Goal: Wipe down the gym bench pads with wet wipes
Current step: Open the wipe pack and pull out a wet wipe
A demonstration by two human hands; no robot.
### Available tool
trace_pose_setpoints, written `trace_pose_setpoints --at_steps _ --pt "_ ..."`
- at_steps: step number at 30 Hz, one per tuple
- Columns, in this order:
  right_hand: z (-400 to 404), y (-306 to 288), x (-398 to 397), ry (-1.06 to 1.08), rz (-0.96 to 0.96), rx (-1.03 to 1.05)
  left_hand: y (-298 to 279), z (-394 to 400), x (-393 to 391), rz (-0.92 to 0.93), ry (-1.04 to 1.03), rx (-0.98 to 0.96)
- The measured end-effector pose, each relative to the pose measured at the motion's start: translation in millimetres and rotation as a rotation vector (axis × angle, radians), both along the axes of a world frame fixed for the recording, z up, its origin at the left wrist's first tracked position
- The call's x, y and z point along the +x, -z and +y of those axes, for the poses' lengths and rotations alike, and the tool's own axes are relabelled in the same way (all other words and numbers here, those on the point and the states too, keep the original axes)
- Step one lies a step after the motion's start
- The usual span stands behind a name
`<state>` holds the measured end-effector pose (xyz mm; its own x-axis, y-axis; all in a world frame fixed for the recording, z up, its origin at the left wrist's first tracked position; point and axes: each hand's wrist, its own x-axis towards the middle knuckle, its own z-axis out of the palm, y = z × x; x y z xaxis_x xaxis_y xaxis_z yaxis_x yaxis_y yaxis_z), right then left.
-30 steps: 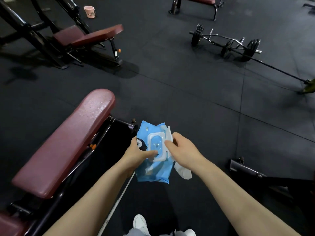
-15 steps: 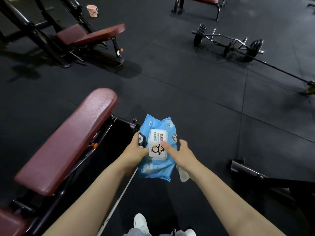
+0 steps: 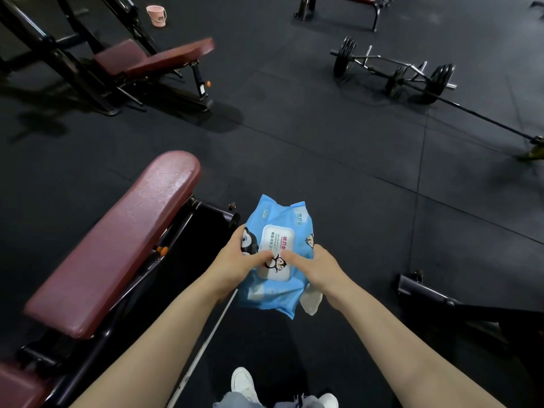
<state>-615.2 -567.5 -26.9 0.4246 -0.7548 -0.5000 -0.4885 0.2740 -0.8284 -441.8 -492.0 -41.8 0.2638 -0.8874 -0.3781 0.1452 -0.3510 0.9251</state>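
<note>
Black rubber flooring [image 3: 294, 136] runs under everything, with a loaded barbell [image 3: 394, 72] lying well off ahead to your right. You hold the blue wet-wipe pack [image 3: 273, 293] in front of you, just right of the maroon bench pad [image 3: 117, 240]. Your left hand [image 3: 235, 266] grips the pack's left edge, thumb on the white flip lid [image 3: 276, 245]; your right hand [image 3: 321, 269] curls round the right edge, thumb on the lid too, and a white wipe [image 3: 312, 301] hangs beneath that hand. The pack looks soft and light, likely to sag and crumple, so take it by the stiff lid frame. The wipe will be limp and damp; bunch it in your palm. The pad's vinyl looks smooth and firm.
</note>
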Motion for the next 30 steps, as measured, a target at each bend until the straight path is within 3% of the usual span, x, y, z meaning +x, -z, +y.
trace_pose_setpoints --at_steps 7,10,14,25,30 --pt "-0.6 11.1 3.0 -0.038 0.111 -0.109 21.1 -2.3 -6.4 0.027 -0.087 0.027" --pt "-9.7 22.3 -2.8 0.042 0.254 -0.138 46.6 -9.0 1.2 -0.119 -0.042 0.132" --pt "-19.8 21.6 -13.0 0.248 0.119 -0.043 66.7 -12.9 8.5 -0.321 0.032 0.366" --pt "-29.6 -18.7 -12.0 0.105 -0.151 0.040 31.4 -20.8 -12.2 -0.018 0.418 -0.018" --pt "-29.6 -34.1 -9.8 0.055 -0.257 0.013 17.1 -21.2 -11.4 0.032 0.381 -0.100"
